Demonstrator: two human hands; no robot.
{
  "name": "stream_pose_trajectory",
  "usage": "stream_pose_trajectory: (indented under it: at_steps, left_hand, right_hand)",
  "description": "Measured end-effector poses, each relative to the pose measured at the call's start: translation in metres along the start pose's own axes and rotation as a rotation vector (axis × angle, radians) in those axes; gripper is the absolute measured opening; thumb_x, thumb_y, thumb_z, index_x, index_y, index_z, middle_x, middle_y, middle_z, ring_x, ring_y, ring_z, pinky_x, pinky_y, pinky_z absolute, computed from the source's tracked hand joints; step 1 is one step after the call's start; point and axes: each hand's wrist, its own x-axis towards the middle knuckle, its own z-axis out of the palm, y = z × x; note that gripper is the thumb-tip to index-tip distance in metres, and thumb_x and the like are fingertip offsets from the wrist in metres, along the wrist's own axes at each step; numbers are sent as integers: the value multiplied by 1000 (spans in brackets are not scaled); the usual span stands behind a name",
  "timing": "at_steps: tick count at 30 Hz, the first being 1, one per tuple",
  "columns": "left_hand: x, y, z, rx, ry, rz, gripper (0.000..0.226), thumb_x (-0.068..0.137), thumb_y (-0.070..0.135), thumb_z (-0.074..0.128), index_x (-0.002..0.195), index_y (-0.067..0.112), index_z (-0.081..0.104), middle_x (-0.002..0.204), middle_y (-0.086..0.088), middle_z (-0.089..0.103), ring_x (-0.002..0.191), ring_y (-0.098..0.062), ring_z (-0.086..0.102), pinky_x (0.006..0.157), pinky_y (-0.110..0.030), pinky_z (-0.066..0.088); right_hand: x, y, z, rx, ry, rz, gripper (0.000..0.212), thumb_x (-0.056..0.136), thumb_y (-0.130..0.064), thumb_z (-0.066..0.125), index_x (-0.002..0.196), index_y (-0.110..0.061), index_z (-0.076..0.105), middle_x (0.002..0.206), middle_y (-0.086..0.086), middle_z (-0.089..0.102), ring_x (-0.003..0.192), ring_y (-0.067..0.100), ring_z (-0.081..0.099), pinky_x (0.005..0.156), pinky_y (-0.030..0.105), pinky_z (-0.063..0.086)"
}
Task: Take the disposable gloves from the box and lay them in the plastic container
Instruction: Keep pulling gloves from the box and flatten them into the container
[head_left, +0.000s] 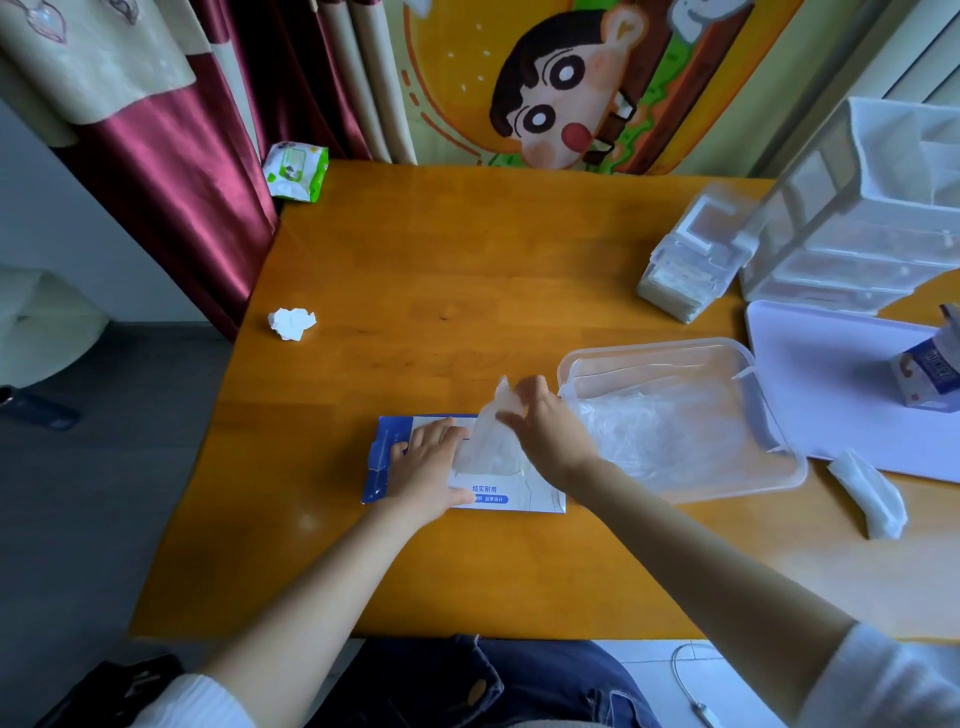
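An orange-brown wooden table (415, 291) stands before a dark red curtain (171, 171) and a bright cartoon wall hanging (566, 83) on its far side. A flat blue and white cardboard glove box (498, 501) lies near the table's near edge, at the middle. The left hand (426, 467) rests flat on the left part of the box, fingers straight and together, pressing it down. The right hand (550, 431) is above the box's right part, its fingertips pinching a thin translucent disposable glove (488, 441) that rises from the box opening; the glove's lower end is at the box. Just right of the box sits a clear rectangular plastic container (660, 347), with a loose heap of translucent gloves (665, 431) lying inside it. A crumpled ball of white paper (292, 322) lies near the table's left edge, and a green and white wipes packet (296, 171) sits at the far left corner. A translucent plastic drawer unit (872, 223) stands at the far right.
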Motion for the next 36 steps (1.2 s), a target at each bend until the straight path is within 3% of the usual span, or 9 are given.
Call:
stream_pose_trajectory:
  at_steps: [7, 11, 16, 19, 22, 25, 28, 31, 36]
  left_hand:
    - [-2, 1, -1, -35, 27, 19, 84, 80, 37, 72, 145, 29, 19, 151, 5, 25, 139, -19, 23, 109, -39, 22]
    - [0, 1, -1, 2, 34, 30, 78, 80, 39, 72, 142, 28, 26, 150, 6, 24, 137, -18, 24, 107, -37, 25]
    - [2, 5, -9, 58, -94, 29, 78, 86, 37, 66, 148, 25, 19, 155, 1, 15, 141, -22, 18, 113, -43, 23]
    - [4, 15, -24, 2, -56, 40, 56, 94, 20, 54, 144, 17, 29, 149, -4, 26, 137, -23, 25, 109, -40, 27]
    - [6, 32, -38, -248, 179, 67, 38, 94, 2, 47, 131, 10, 47, 133, -7, 44, 120, -21, 44, 91, -26, 37]
    - [-2, 70, -56, -652, 184, 127, 31, 97, 5, 47, 127, 12, 52, 110, 3, 57, 98, -13, 58, 70, -8, 40]
    - [-10, 107, -68, -843, 80, 147, 28, 100, 27, 46, 121, 11, 54, 106, 6, 59, 100, -6, 57, 75, -9, 41]
    - [-17, 129, -67, -972, 193, 170, 20, 98, 23, 51, 115, 12, 53, 98, 10, 57, 88, 3, 53, 74, -8, 40]
    - [-25, 140, -46, -419, 601, 474, 27, 78, 3, 64, 99, 13, 50, 98, 1, 48, 94, -10, 43, 79, -20, 35]
  right_hand:
    - [-3, -1, -2, -4, 6, 45, 18, 89, -4, 50, 74, -8, 58, 75, 12, 62, 73, 32, 56, 56, 32, 38]
    - [2, -2, -36, 63, 208, -17, 29, 81, 6, 41, 94, -6, 65, 78, 17, 67, 71, 35, 62, 64, 41, 52]
    - [-2, 8, -84, 135, 291, -60, 4, 89, -6, 56, 90, -10, 58, 72, 11, 69, 59, 25, 63, 63, 42, 54]
    - [-11, 27, -95, 104, 289, -30, 18, 90, -17, 60, 76, -8, 54, 67, 8, 67, 57, 24, 63, 61, 42, 54]
    - [-18, 40, -93, 120, 257, 27, 31, 91, -20, 56, 70, 3, 58, 59, 5, 66, 55, 27, 62, 62, 46, 54]
    - [-21, 47, -88, 114, 207, 57, 35, 93, -23, 54, 66, -2, 64, 53, 1, 65, 49, 21, 62, 60, 36, 55]
    - [-23, 51, -85, 122, 165, 99, 38, 95, -25, 52, 63, -9, 65, 49, -2, 63, 41, 12, 57, 51, 19, 47]
    - [-26, 58, -87, 172, 130, 158, 42, 96, -25, 50, 64, -4, 66, 50, 2, 63, 35, 7, 52, 44, 10, 40]
    - [-30, 68, -99, 223, 158, 200, 49, 97, -24, 48, 62, 2, 69, 55, 10, 67, 37, 6, 55, 52, 10, 45]
